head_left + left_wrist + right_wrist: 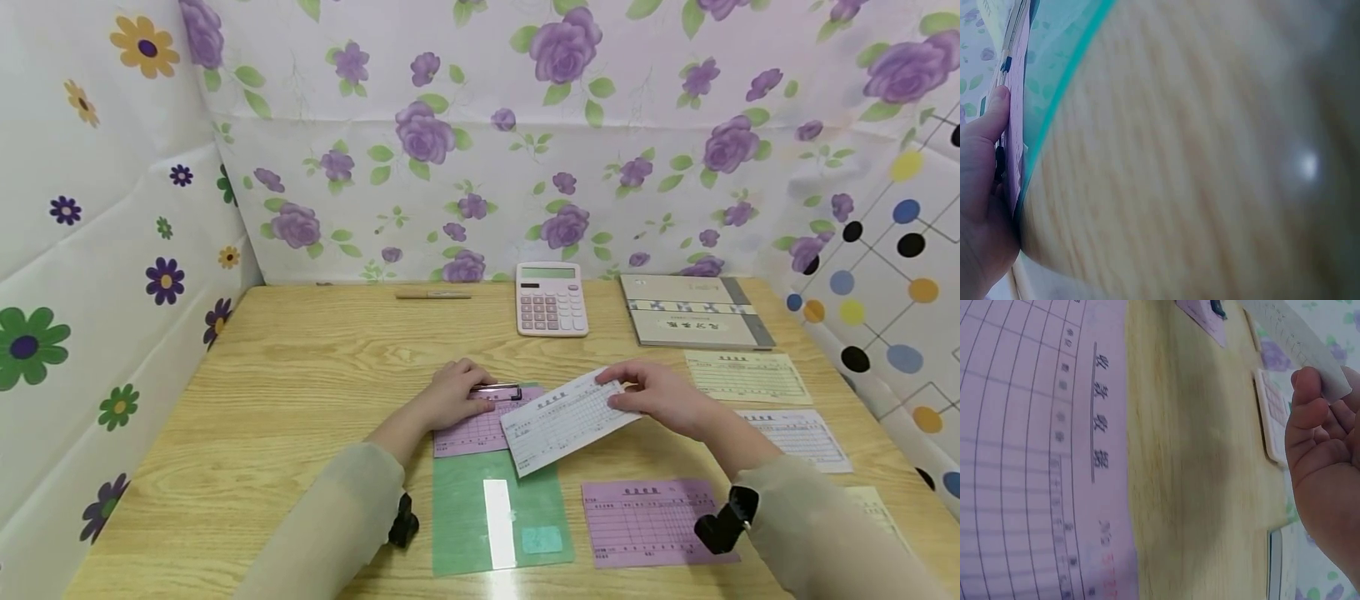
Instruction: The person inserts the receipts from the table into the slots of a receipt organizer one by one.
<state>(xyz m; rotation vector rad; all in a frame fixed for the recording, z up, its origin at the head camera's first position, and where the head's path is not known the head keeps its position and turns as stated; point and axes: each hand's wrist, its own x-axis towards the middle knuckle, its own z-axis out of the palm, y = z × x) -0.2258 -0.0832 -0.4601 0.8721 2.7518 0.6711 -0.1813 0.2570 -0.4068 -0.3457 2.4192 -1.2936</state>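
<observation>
While the left hand point(452, 398) grips the metal clip point(497, 389) heading the green clipboard point(465, 517), the head view shows the right hand point(667, 402) pinching a white slip point(566, 425), which slants over the clipboard's upper right. Left wrist view: thumb point(997, 106) at the clip, fingers mostly hidden. Right wrist view: fingertips point(1307, 382) closed on the slip.

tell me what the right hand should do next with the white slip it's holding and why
Probably swing the white slip left and square it over the pink slip at the clip: the right hand holds it tilted, only partly over the green clipboard, while the left hand grips at the clip.
</observation>
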